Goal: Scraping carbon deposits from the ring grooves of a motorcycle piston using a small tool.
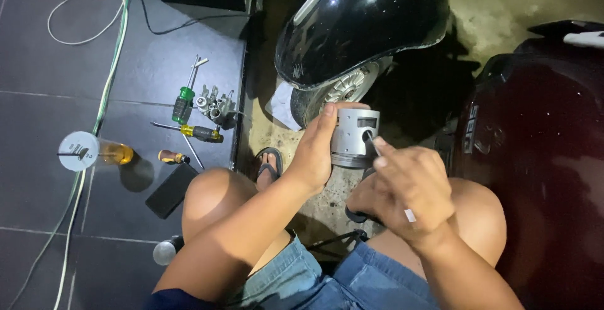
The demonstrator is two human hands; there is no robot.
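Left hand (314, 152) closed around silver metal piston (354, 137), gripping its left side, piston held upright above the knees, right hand (409, 187) just right of piston, fingers (377, 146) pinched at its side hole, screwdrivers (189, 115) on dark floor tiles (50, 52) well left

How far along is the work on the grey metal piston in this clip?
Done: the grey metal piston is off the engine, and screwdrivers and sockets lie on the dark tiles. In hand: the left hand holds the piston while the right hand works at its side hole. Left: the piston is not yet fitted anywhere.
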